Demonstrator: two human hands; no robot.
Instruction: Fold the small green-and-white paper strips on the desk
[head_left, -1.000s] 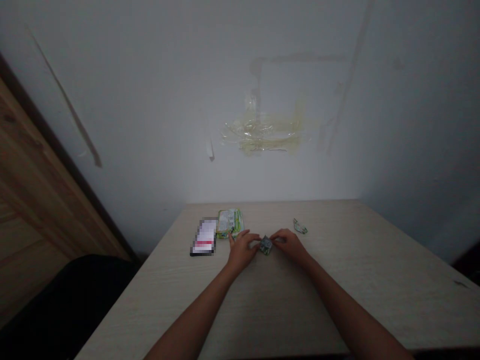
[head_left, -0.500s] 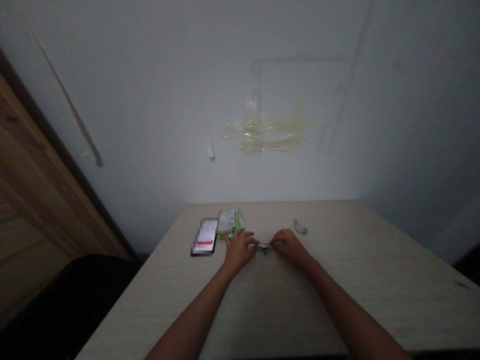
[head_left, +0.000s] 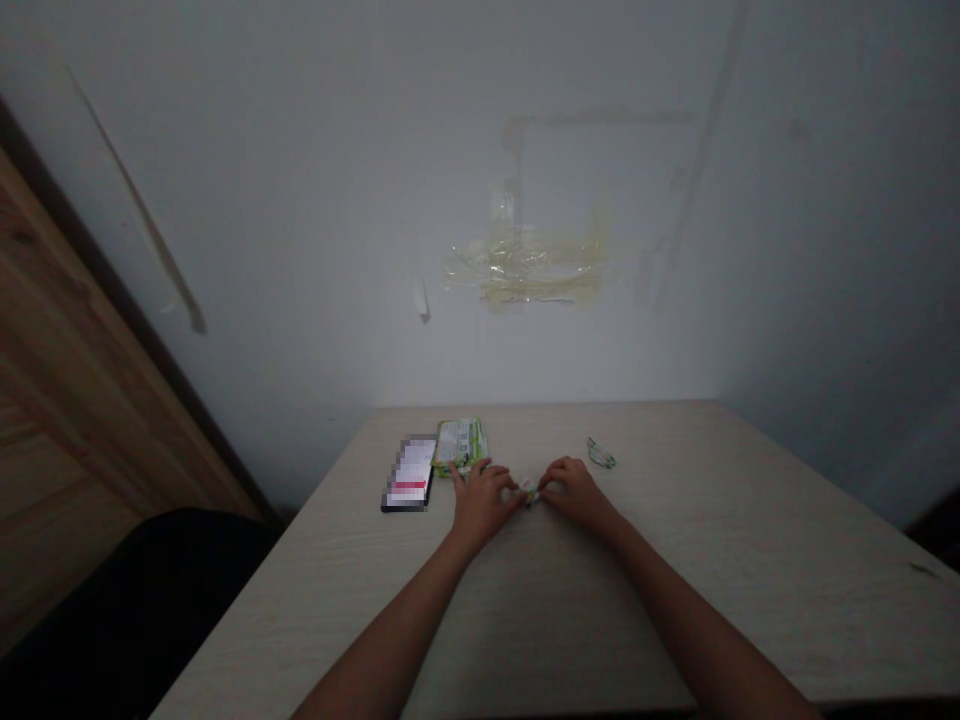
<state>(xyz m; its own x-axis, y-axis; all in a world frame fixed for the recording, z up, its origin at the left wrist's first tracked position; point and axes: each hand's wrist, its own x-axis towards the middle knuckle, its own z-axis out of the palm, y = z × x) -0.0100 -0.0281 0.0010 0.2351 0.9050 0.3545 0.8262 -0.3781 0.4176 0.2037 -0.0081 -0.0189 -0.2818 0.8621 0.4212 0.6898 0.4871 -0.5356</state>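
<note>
- At the far left of the table (head_left: pixel 750 500) lies the phone (head_left: pixel 409 475), its screen blurred; it has not moved from its place.
- Next to it is the green packet (head_left: pixel 460 445), also unmoved. Your left fingers overlap its near edge, but I cannot tell if they touch.
- Your left hand (head_left: pixel 484 500) has thumb and forefinger brought together on the small wrapper piece, other fingers spread.
- The small wrapper piece (head_left: pixel 529 493) is between your two hands. It shows less surface than one second ago; I judge it was turned or folded smaller, I cannot tell which.
- Your right hand (head_left: pixel 579 492) pinches its other side, fingers curled nearly closed.
- Beyond this hand, the folded strip (head_left: pixel 601 453) rests apart, unchanged.
</note>
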